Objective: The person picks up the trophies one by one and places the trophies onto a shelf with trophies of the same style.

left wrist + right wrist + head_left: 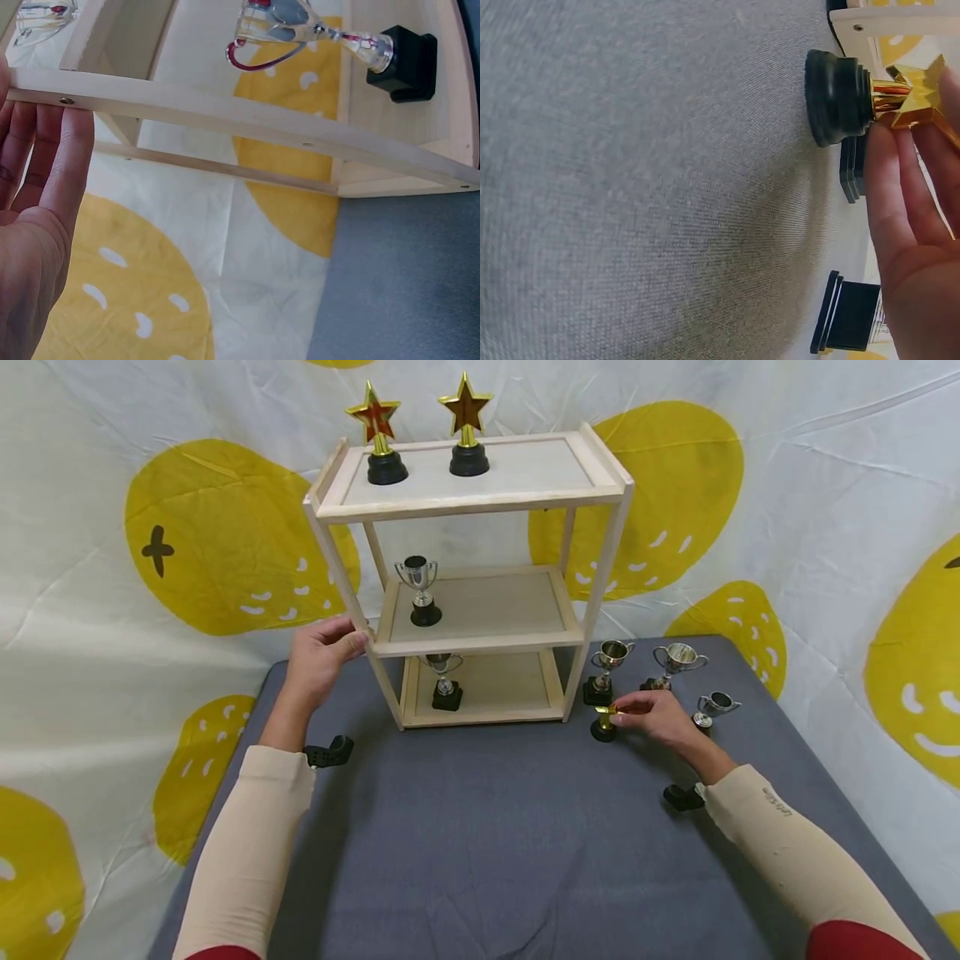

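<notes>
Diffuse light lays soft shadows on the grey cloth-covered tabletop (487, 827); lens distortion bows the pale wooden three-tier shelf (225, 110).

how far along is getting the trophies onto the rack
Looks done: two star trophies on the top shelf, one silver cup on the middle shelf, another cup on the bottom shelf. In hand: a third star trophy, in the right grip. Apparently left: three cups on the table, right of the rack.

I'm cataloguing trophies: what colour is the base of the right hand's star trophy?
The base is black, seen best in the right wrist view.
</notes>
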Tool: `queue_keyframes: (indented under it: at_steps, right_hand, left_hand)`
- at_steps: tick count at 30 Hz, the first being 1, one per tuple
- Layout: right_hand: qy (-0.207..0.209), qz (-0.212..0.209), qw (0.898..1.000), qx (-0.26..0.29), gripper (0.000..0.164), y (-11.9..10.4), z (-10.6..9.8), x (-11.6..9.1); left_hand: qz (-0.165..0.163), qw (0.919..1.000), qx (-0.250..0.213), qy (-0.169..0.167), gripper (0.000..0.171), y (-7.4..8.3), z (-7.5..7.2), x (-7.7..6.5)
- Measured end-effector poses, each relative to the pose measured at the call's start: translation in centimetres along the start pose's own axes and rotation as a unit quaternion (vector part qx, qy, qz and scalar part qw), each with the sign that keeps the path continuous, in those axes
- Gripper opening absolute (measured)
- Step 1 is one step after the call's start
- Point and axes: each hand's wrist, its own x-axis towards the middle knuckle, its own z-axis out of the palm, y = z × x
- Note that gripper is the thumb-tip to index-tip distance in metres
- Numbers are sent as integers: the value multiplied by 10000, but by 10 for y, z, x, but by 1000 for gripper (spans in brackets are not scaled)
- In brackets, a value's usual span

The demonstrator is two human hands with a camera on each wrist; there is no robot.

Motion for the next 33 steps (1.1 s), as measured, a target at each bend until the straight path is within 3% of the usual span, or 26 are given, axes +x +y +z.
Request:
queue_keyframes:
  at_steps: [7,33]
  right_hand:
    - [366,-166,9972,-636,32,4,2,1]
    - [530,-683,9926,-850,27,-9,-9,-6]
  left_hand:
    - [62,10000,-56,15,25,-1,0,0]
    - [-7,9999,86,62,29,1,0,0]
